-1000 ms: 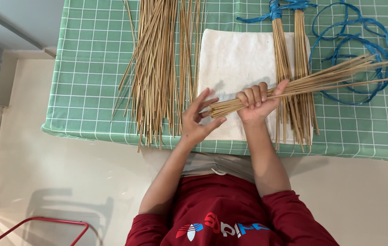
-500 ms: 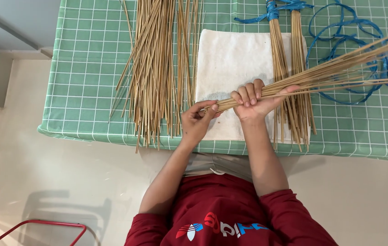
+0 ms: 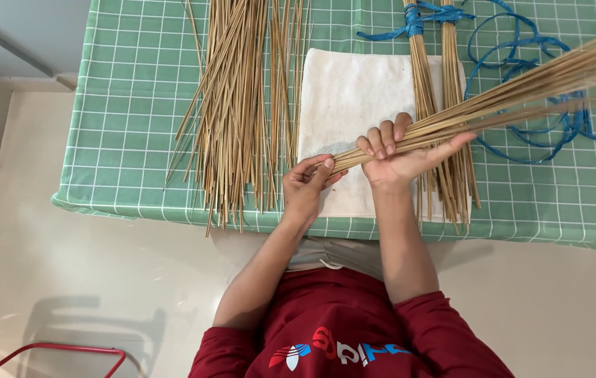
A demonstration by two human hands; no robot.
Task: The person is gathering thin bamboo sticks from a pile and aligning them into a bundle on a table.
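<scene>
My right hand [image 3: 399, 157] is wrapped around a bundle of thin sticks [image 3: 515, 94] that slants up to the right over the table [image 3: 130, 105]. My left hand [image 3: 305, 185] pinches the bundle's near ends. Under them lies a white cloth [image 3: 354, 91]. A loose pile of sticks [image 3: 231, 105] lies to the left, tied bundles [image 3: 441, 91] and blue cord [image 3: 522, 49] to the right.

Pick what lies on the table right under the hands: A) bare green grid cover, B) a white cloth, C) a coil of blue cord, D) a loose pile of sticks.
B: the left hand and right hand, both gripping the bundle of sticks, are over the white cloth; the blue cord and loose pile of sticks lie off to the sides.
</scene>
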